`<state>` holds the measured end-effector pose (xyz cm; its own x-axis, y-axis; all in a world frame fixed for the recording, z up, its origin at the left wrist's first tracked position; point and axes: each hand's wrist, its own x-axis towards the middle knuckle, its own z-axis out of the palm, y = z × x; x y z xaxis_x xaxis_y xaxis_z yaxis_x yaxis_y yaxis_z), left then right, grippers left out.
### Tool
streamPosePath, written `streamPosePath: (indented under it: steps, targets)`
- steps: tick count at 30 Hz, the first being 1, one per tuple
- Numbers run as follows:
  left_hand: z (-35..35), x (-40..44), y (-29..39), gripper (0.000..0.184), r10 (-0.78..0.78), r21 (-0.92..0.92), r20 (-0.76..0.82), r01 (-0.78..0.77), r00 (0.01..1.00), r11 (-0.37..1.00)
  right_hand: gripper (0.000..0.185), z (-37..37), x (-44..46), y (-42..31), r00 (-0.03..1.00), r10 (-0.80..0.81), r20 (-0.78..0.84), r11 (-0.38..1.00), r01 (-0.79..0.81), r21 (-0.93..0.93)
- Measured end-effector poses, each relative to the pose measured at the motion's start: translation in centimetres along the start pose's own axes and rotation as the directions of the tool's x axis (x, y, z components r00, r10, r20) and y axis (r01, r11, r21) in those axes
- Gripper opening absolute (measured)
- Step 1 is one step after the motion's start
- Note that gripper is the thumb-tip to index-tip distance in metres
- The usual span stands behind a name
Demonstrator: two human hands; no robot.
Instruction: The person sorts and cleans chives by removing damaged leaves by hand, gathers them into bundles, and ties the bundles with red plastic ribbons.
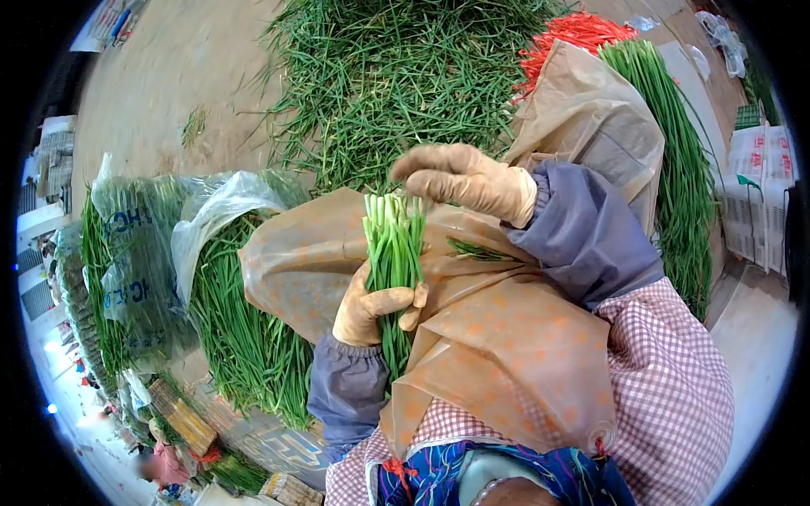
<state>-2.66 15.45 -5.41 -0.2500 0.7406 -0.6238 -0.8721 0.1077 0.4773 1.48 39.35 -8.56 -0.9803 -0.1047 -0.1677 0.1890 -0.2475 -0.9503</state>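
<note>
My left hand (369, 309), in a pale glove, is wrapped round a bunch of chives (393, 244). The bunch stands with its whitish cut ends up, and its green leaves run down past my wrist. Above and to the right of those ends is my right hand (477, 184), gloved too, its fingers stretched out and slightly blurred, with nothing visible in them. A brownish plastic apron (515, 337) spreads over my lap beneath both hands. A few loose green leaves (477, 250) lie on it, right of the bunch.
Loose green trimmings (388, 93) are heaped on the floor ahead. Red ties (582, 34) lie at the upper right, above a long stack of chives (683, 185). More chives (245, 329) and a plastic-wrapped bundle (148, 261) are leftward. A white crate (755, 211) stands far right.
</note>
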Motion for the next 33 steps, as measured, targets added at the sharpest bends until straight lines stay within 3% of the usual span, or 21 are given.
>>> streamPosePath:
  steps: [3,6,7,8,10,11,12,13,14,15,16,17,19,20,21,22,24,25,26,29,33]
  targets:
    - [0.8,0.2,0.3,0.060,-0.022,0.033,-0.017,0.023,1.000,0.999,0.026,1.5,0.1,0.3,0.997,-0.067,-0.040,0.993,0.062,-0.100]
    - [1.1,0.7,0.2,0.056,-0.011,0.053,-0.037,0.013,0.999,0.999,0.024,0.3,0.0,-0.1,0.965,-0.262,-0.030,0.837,0.211,-0.504]
    - [1.3,0.9,0.2,0.055,-0.005,0.063,-0.045,0.008,0.999,0.998,0.022,0.2,-0.1,0.2,0.932,-0.342,-0.121,0.829,0.239,-0.506]
    - [1.5,0.7,0.3,0.055,-0.007,0.102,-0.092,0.016,0.996,0.995,0.023,-0.2,0.4,0.2,0.842,-0.487,-0.232,0.819,0.347,-0.457]
    - [2.3,0.3,0.7,0.055,-0.016,0.198,-0.123,0.040,0.992,0.979,0.018,-2.5,-0.4,-2.2,0.800,-0.138,-0.584,0.974,0.003,-0.226]
    - [2.7,0.1,0.8,0.057,0.071,0.172,-0.133,-0.048,0.989,0.984,0.014,-4.0,0.2,-0.1,0.733,-0.145,-0.664,0.981,0.195,0.001]
    - [3.1,0.2,1.0,0.059,0.151,0.140,-0.129,-0.133,0.980,0.981,0.019,-5.8,0.7,1.5,0.722,-0.277,-0.634,0.959,0.252,-0.132]
    - [3.4,0.4,1.4,0.060,0.243,0.135,-0.151,-0.223,0.958,0.965,0.031,-5.7,0.9,1.4,0.603,-0.601,-0.525,0.721,0.125,-0.681]
    - [3.7,0.9,1.9,0.061,0.335,0.126,-0.187,-0.315,0.923,0.941,0.051,-4.4,0.5,1.0,0.736,-0.390,-0.553,0.884,0.132,-0.448]
    - [4.1,2.0,2.8,0.062,0.423,0.138,-0.127,-0.406,0.897,0.903,0.065,-3.5,0.2,0.5,0.823,-0.341,-0.455,0.909,0.165,-0.383]
    - [4.4,2.5,3.7,0.062,0.511,0.141,-0.086,-0.497,0.856,0.856,0.078,-1.9,-0.2,-1.0,0.926,-0.142,-0.349,0.989,0.122,-0.079]
    - [4.6,3.4,4.7,0.062,0.534,0.129,-0.049,-0.525,0.844,0.842,0.083,-0.5,-0.5,-1.8,0.977,-0.100,-0.188,0.955,0.147,0.257]
    - [7.5,5.1,5.7,0.065,0.573,0.169,0.021,-0.567,0.819,0.806,0.093,1.9,-0.4,-1.5,0.982,-0.190,0.006,0.834,0.159,0.528]
    - [8.5,6.2,5.7,0.066,0.569,0.178,0.011,-0.561,0.822,0.808,0.090,2.1,-0.7,-1.3,0.971,-0.233,-0.050,0.821,0.223,0.526]
    - [11.7,6.6,5.8,0.066,0.629,0.396,0.043,-0.592,0.776,0.702,0.088,2.3,-1.1,-1.5,0.956,-0.274,-0.105,0.806,0.288,0.518]
    - [12.1,7.5,5.7,0.064,0.625,0.413,0.093,-0.601,0.775,0.684,0.086,2.4,-1.6,-1.8,0.936,-0.314,-0.159,0.788,0.351,0.505]
    - [14.1,9.1,5.4,0.060,0.577,0.328,0.098,-0.574,0.811,0.751,0.072,0.8,-3.1,-2.7,0.969,-0.190,-0.160,0.710,0.248,0.659]
    - [14.8,10.0,5.3,0.059,0.536,0.270,0.122,-0.547,0.836,0.792,0.066,0.2,-3.8,-2.8,0.962,-0.102,-0.254,0.767,0.239,0.595]
    - [15.2,10.9,5.4,0.057,0.495,0.215,0.145,-0.515,0.857,0.830,0.061,0.0,-4.2,-3.1,0.925,-0.134,-0.356,0.752,0.329,0.571]
    - [17.6,13.1,5.9,0.054,0.425,0.099,0.191,-0.448,0.885,0.888,0.062,-2.8,-8.8,-4.6,0.954,0.020,-0.301,0.791,0.169,0.587]
    - [20.7,16.0,6.0,0.050,0.426,0.008,0.303,-0.449,0.852,0.893,0.059,-5.2,-12.1,-4.6,0.951,-0.007,-0.310,0.791,0.195,0.580]
